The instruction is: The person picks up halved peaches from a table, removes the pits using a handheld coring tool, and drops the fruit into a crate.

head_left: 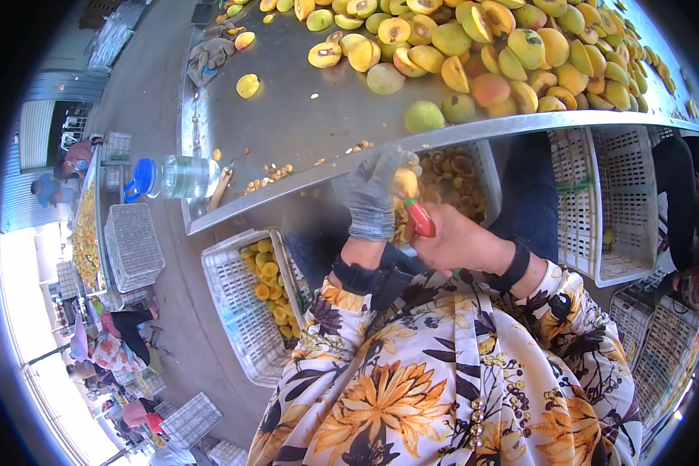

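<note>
My left hand (371, 194), in a grey knit glove, is closed around a yellow peach half (405, 183) just below the metal table's front edge. Bare, my right hand (462, 237) grips a small tool by its red handle (419, 217). The handle's green-collared end points up at the fruit; the tool's working end is hidden there. Under both hands, between my legs, a white crate (489, 182) holds yellow fruit pieces. Across the steel table (287, 116) lies a big heap of halved peaches (450, 43), yellow, green and reddish. Small brown pits (268, 179) are scattered near its edge.
A water bottle with a blue lid (182, 178) lies at the table's left corner beside a wooden-handled tool (220, 188). Left of my legs stands a white crate (237, 326) of peach halves. More crates (625, 202) stand at right. Other people (120, 349) work at far left.
</note>
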Available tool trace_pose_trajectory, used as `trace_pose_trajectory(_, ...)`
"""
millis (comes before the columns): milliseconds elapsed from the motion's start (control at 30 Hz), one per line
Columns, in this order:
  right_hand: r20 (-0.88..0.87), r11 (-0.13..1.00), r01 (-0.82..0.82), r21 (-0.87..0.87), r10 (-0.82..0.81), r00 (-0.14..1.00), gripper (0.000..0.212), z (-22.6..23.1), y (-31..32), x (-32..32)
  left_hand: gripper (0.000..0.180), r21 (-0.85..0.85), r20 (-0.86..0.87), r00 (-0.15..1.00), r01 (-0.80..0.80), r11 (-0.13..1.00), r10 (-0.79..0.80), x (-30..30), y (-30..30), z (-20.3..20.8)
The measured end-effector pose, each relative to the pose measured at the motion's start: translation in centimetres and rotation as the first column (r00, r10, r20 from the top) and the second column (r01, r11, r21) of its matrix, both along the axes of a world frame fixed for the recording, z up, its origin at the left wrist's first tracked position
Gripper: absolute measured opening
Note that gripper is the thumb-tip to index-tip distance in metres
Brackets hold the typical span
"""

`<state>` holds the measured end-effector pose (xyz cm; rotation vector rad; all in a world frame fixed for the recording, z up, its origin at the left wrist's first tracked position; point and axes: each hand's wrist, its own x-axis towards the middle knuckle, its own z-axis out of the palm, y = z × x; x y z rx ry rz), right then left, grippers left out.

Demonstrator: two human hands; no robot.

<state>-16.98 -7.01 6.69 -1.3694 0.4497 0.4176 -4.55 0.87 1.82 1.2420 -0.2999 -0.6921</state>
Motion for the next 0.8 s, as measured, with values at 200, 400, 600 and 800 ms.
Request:
trace_pose_trajectory(200,0.450,0.847,0.214,-0.486,0.032,0.893,0.014,-4.3,1.0,-0.9,0.035,-0.121,-0.455,0.835,0.284,0.951,-0.307,1.1,0.8,0.5)
trace_pose_trajectory(400,0.194,0.964,0.004,-0.266,0.049,0.980,0.016,-0.3,0.3,-0.3,0.034,-0.044,-0.263,0.954,0.138,0.989,-0.145,0.2,0.9,1.2)
trace_pose_trajectory(600,-0.026,0.866,0.017,0.500,-0.005,1.000,0.014,-0.6,0.9,-0.6,0.037,-0.097,-0.209,0.960,0.170,0.981,-0.187,-0.2,0.4,1.6)
trace_pose_trajectory(800,-0.069,0.808,-0.006,0.590,0.058,0.996,0.015,-0.6,-0.3,0.2,0.041,-0.225,-0.396,0.863,0.239,0.945,-0.313,0.4,0.2,1.2)
